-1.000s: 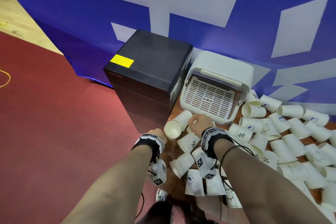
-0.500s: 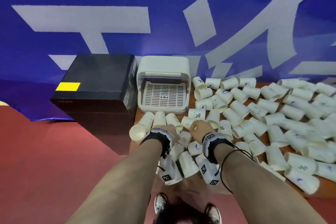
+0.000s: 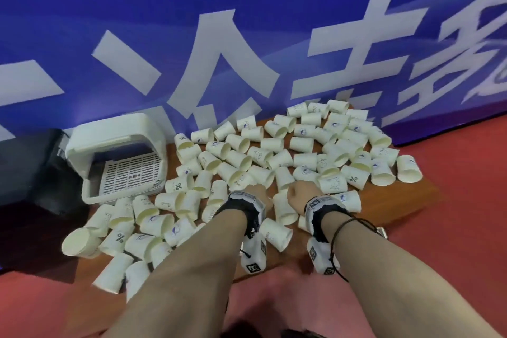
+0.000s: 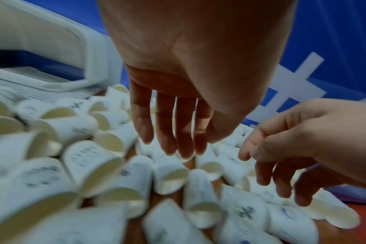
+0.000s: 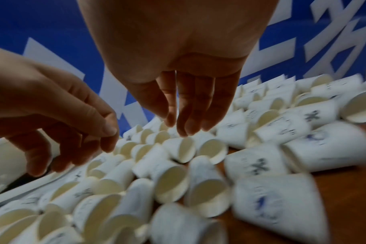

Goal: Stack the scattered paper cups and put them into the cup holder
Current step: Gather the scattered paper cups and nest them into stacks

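Hanging loose — fingers (image 4: 167,132) above cups (image 3: 301,143)

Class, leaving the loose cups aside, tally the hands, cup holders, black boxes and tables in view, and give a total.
Hands: 2 (left hand, right hand)
Cup holder: 1
Black box: 1
Table: 1
Total: 5

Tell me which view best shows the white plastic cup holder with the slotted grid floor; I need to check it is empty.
The head view: the white plastic cup holder shows whole, hood raised, grid floor bare. The left wrist view catches only its blurred rim and hood. The right wrist view shows, at most, a blurred white edge at far left, behind the left hand.
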Action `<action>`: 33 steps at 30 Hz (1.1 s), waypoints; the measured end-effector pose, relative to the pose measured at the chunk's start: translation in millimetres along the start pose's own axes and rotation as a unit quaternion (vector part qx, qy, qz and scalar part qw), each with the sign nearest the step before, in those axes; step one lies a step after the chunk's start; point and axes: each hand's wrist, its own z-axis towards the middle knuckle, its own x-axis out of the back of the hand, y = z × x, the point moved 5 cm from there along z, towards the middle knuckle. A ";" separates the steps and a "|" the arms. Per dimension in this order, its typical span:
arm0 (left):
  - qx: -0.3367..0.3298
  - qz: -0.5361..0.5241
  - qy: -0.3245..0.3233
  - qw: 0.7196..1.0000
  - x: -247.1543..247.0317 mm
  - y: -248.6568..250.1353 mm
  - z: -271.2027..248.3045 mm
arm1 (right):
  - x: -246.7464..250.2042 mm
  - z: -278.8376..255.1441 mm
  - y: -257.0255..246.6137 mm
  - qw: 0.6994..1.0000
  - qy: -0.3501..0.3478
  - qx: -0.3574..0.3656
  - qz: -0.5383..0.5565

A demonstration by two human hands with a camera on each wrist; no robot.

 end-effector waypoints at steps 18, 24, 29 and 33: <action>-0.084 0.149 -0.056 0.984 -85.4 279.9 52.4 | 100.8 -38.6 294.1 0.993 0.009 -0.116 0.004; -0.045 0.091 -0.063 0.993 -91.8 329.4 107.2 | 121.1 -0.8 355.4 0.991 -0.010 -0.136 0.004; -0.052 0.096 -0.087 0.990 -91.7 378.8 153.4 | 152.0 47.6 402.4 0.987 -0.009 -0.159 -0.013; -0.071 0.099 -0.115 0.986 -93.5 407.2 188.7 | 169.1 84.7 433.8 0.985 -0.042 -0.162 -0.043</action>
